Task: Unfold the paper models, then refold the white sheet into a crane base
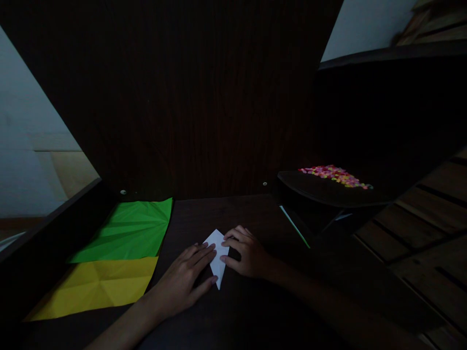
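Since the paper (218,265) looked light and easily creased, I pressed its edges, left hand (185,276) at nine o'clock, right hand (251,253) at three, fingers unclenched.

Free room runs from the white paper (219,263) to the desk's (226,211) back edge. There a panel (219,121) (tall, dark) blocks passage.

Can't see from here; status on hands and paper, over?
Left hand, right hand on white paper. Paper kite-shaped. Green sheet, yellow sheet off left, not blocking.
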Action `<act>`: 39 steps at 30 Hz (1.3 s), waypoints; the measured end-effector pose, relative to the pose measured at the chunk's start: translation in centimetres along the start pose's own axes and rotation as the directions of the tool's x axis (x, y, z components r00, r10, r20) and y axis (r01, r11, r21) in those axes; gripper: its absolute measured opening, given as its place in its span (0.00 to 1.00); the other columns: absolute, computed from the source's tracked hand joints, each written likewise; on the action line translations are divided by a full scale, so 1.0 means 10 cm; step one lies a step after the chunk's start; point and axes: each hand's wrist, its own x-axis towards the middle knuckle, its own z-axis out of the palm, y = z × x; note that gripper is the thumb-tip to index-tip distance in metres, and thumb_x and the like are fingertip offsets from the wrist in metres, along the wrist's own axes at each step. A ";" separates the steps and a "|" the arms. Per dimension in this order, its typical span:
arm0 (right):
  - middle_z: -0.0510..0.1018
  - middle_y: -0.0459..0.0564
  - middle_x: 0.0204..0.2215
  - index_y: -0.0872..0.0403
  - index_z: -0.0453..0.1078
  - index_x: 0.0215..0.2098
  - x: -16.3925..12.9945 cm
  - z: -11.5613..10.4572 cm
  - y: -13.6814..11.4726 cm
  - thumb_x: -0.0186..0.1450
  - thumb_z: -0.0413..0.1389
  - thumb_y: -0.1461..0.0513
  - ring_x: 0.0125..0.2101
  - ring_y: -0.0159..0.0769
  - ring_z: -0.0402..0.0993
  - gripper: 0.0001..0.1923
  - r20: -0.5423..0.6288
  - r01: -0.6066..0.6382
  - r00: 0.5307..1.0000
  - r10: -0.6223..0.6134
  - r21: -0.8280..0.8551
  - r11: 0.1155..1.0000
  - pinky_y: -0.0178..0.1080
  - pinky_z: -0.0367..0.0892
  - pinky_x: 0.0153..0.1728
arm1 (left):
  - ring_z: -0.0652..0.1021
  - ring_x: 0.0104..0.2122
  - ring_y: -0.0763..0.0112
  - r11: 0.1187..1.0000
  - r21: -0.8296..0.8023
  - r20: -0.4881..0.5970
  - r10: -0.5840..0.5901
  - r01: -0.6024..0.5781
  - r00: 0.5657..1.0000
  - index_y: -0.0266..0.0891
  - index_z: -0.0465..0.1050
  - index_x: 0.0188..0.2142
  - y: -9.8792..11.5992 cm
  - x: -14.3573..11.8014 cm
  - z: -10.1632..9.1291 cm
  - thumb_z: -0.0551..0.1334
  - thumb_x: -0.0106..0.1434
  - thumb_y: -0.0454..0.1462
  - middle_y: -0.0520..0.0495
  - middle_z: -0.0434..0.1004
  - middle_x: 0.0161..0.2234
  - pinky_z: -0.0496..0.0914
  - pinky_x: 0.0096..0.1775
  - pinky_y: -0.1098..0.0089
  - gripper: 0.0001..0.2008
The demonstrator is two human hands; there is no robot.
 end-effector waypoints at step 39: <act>0.57 0.61 0.66 0.54 0.59 0.65 -0.07 -0.08 -0.08 0.66 0.55 0.47 0.65 0.50 0.53 0.34 0.283 0.044 0.959 -0.021 -0.078 0.996 0.53 0.54 0.61 | 0.64 0.62 0.49 0.999 0.053 0.024 0.011 -0.012 1.000 0.42 0.64 0.62 0.02 0.02 -0.01 0.58 0.68 0.40 0.42 0.62 0.64 0.66 0.58 0.46 0.24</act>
